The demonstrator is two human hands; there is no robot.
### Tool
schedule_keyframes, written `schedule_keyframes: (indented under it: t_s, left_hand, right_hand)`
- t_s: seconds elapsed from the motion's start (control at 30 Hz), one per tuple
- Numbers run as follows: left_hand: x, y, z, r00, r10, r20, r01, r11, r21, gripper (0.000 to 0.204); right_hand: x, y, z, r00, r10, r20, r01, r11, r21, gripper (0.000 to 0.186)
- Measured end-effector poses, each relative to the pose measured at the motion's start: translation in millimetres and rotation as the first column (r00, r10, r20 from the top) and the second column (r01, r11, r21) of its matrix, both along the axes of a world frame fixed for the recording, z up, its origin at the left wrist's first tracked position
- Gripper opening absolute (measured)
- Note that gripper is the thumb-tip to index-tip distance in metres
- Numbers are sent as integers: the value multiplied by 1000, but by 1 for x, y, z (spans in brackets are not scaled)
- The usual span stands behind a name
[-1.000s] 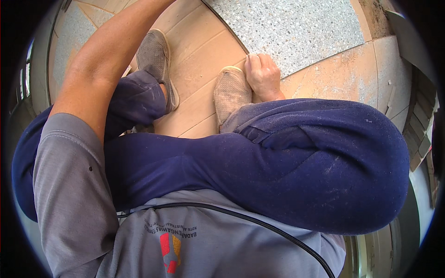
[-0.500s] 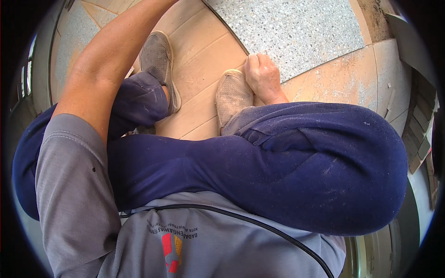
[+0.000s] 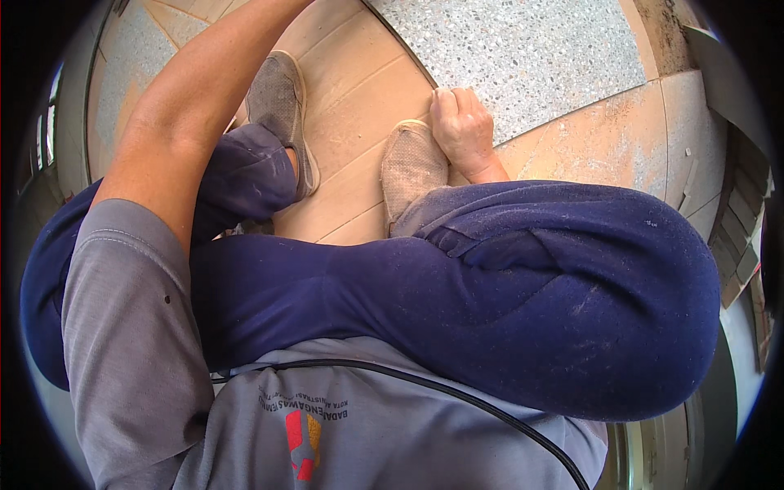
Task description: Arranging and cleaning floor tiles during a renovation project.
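Observation:
My right hand is closed, knuckles up, at the near-left corner of a speckled grey terrazzo slab. Anything its fingers hold is hidden beneath them. A thin dark edge runs along the slab's left side down to those fingers. Stretched forward across the left side is my left forearm; its hand lies beyond the top of the picture. Just left of my right hand is my dusty right shoe.
Beige plank-patterned flooring lies under my feet, with my left shoe near the left forearm. Dusty tan boards adjoin the slab. Stacked pieces stand at the far right. A black cord crosses my shirt.
The fingers of my right hand have shifted very slightly forward at the slab corner. The left forearm is almost unmoved.

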State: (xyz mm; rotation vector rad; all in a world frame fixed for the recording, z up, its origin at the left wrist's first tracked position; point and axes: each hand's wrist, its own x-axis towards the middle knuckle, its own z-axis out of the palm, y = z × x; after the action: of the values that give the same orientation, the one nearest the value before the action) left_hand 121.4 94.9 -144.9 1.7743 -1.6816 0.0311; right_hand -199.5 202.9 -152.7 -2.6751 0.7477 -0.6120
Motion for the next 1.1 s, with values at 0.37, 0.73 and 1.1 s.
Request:
schedule_keyframes:
  t_s: [0.37, 0.73, 1.1]
  left_hand:
    - [-1, 0, -4, 1000, -7, 2, 7, 999, 37, 22]
    - [-1, 3, -5, 1000, 9, -8, -9, 997, 73, 22]
    - [1, 2, -5, 1000, 26, -12, -25, 997, 74, 23]
  right_hand:
    - [5, -3, -1, 1000, 17, -7, -17, 1000, -10, 12]
    - [-5, 0, -2, 1000, 19, -8, -19, 999, 33, 10]
    - [1, 3, 3, 999, -51, -16, 52, 997, 56, 13]
